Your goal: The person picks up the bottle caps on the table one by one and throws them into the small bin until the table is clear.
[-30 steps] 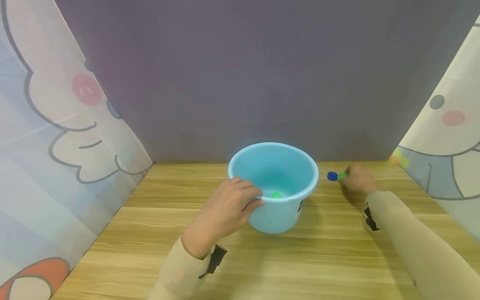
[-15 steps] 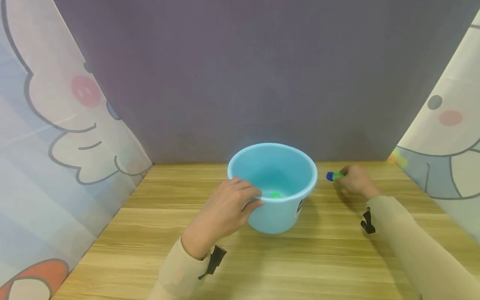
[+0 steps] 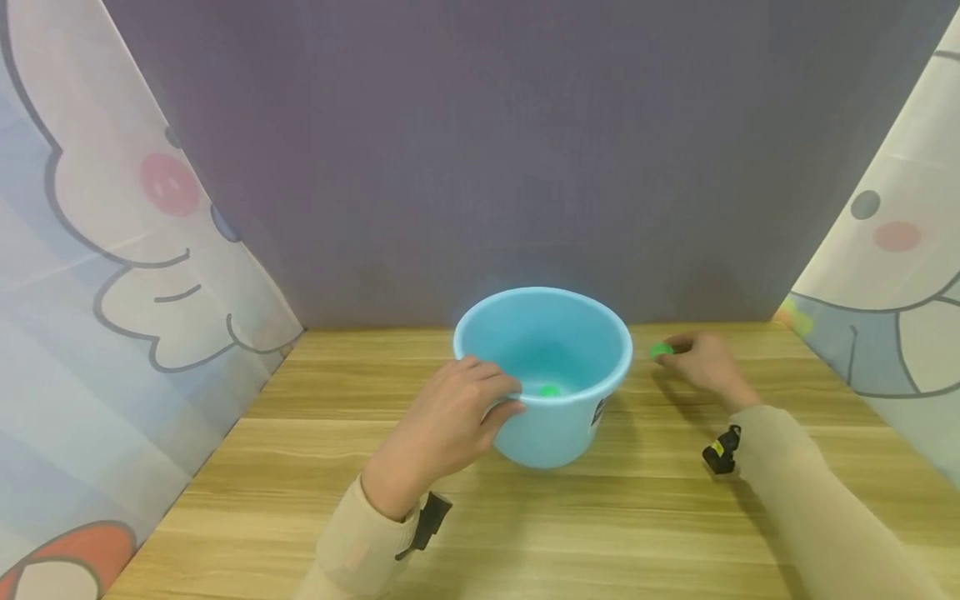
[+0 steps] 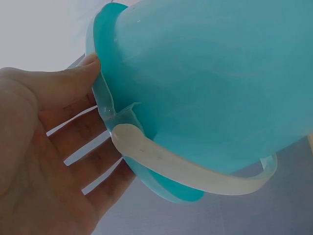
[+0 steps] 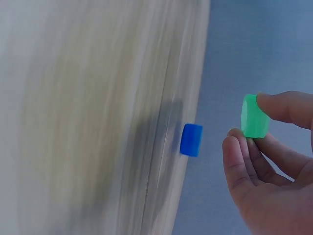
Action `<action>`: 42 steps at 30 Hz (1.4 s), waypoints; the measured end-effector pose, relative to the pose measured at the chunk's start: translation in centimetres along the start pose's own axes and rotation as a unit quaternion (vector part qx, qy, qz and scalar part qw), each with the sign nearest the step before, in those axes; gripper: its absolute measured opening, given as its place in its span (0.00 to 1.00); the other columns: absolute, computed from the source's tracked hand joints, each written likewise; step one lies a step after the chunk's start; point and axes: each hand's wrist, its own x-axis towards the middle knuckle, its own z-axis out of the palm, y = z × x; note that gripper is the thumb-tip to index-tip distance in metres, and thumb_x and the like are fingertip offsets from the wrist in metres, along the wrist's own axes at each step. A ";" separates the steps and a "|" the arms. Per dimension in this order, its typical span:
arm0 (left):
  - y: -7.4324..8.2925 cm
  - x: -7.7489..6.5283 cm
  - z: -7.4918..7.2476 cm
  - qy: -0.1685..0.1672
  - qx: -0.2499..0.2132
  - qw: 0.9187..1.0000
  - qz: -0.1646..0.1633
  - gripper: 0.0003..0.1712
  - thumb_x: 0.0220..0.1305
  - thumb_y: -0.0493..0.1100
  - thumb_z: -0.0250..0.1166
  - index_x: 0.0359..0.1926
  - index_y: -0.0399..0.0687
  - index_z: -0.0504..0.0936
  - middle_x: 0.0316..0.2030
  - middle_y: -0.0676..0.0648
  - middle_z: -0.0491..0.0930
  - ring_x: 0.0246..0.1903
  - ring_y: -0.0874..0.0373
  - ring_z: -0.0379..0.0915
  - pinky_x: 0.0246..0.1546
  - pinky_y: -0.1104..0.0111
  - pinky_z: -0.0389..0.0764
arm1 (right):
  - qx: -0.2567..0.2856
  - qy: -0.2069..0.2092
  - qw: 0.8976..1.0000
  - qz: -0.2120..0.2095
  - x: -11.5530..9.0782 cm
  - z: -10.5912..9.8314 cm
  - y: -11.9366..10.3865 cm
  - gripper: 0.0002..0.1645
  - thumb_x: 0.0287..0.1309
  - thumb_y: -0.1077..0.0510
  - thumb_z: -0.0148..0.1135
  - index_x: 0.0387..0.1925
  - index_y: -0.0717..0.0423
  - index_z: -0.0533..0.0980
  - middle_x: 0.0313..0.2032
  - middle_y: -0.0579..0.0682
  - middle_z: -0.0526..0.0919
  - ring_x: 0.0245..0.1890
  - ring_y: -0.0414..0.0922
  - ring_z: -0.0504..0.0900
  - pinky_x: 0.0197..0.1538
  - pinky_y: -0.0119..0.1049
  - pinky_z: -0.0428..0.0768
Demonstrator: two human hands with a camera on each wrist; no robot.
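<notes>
My left hand [image 3: 442,417] grips the near-left rim of a light blue plastic bucket [image 3: 543,433], fingers over the edge and thumb outside. In the left wrist view, the bucket's white handle [image 4: 195,176] hangs beside the fingers. To the bucket's right, my right hand [image 3: 705,364] pinches a green bottle cap [image 3: 661,350] between thumb and fingers, raised off the table. A blue bottle cap [image 5: 191,140] lies on the table in the right wrist view, apart from the hand; the head view hides it. Inside the bucket sits a small green piece [image 3: 550,390], partly behind the rim.
The wood-grain table [image 3: 337,367] ends at a dark grey wall [image 3: 480,167] behind the bucket. Cartoon-printed cloths, one left [image 3: 112,292] and one right [image 3: 885,317], border the table's sides.
My right hand has picked the green cap up off the table and shifted it left, covering the blue cap in the head view. The left hand keeps its grip on the bucket.
</notes>
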 end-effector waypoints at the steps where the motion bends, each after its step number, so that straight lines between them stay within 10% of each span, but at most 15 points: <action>1: 0.0 0.0 0.0 0.001 0.000 1.000 0.001 0.05 0.65 0.43 0.71 0.40 0.49 0.86 0.35 0.54 0.84 0.39 0.55 0.77 0.42 0.62 0.79 | 0.006 0.002 1.000 0.000 -0.1 0.1 -0.1 0.37 0.67 0.49 0.64 0.62 0.77 0.70 0.56 0.76 0.76 0.55 0.70 0.77 0.53 0.61 0.79; 42: 0.2 -0.1 0.0 -0.005 0.002 1.000 -0.007 0.05 0.64 0.43 0.71 0.39 0.49 0.86 0.35 0.54 0.84 0.39 0.56 0.77 0.42 0.62 0.79 | 0.188 0.037 0.980 0.053 -2.6 2.9 -4.2 0.44 0.66 0.43 0.65 0.70 0.68 0.65 0.65 0.69 0.70 0.66 0.65 0.67 0.66 0.62 0.69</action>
